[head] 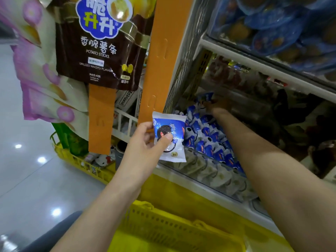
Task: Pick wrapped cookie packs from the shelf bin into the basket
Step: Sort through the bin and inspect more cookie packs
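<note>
Mid-pick here: left hand (pixel 145 144) pinches a cookie pack (pixel 169 137) by the shelf bin (pixel 205 173) front, right hand (pixel 217 105) looks curled on another pack (pixel 206 97) deep inside, so next both need dropping into the basket (pixel 163 224) below.

I see a blue-white cookie pack (pixel 169 137) upright; bin packs (pixel 205 137) heaped at its 3 o'clock, one perhaps lifted; yellow basket (pixel 163 224) at 6.
</note>
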Motion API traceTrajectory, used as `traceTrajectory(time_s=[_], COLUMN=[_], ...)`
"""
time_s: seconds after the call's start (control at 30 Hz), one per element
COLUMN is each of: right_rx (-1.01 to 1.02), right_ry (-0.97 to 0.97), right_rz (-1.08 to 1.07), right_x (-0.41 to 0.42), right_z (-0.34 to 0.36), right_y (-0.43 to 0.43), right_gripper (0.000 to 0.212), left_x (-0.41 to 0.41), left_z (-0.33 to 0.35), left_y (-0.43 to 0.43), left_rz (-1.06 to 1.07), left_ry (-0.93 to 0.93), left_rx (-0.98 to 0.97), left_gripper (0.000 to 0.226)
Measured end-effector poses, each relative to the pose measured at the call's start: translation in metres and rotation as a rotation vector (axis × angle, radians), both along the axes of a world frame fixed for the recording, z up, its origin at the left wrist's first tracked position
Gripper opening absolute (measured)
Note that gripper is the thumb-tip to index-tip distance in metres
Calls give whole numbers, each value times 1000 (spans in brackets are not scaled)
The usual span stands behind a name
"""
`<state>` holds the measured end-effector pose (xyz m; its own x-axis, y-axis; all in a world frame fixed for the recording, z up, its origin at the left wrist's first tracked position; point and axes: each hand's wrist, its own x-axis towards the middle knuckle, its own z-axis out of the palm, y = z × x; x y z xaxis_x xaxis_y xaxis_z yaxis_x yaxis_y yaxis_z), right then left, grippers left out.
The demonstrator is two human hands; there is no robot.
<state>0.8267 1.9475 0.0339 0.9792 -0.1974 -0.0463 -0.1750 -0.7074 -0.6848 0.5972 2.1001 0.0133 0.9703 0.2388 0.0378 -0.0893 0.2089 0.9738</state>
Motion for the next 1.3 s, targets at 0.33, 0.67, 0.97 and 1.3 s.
traceTrajectory(time_s=[0.33,0.67,0.97,1.3], right_rx=[-203,-167,211,374], right_ry=[-7,-207,-354,-101], right_rz=[217,326,498,493], right_x=[15,-36,-178,-244], right_z=[-4,7,17,-7], right_y=[9,3,-10,-31], right_gripper=[26,33,20,12], left_x=[6,2,-14,-38], left_z=[4,4,1,-13], left_y=[-6,-13,-22,-39], left_rz=[-12,-30,-117,-203], left_ry=[-20,-11,51,30], left_rx=[-3,18,37,189], left_gripper=[24,25,27,17])
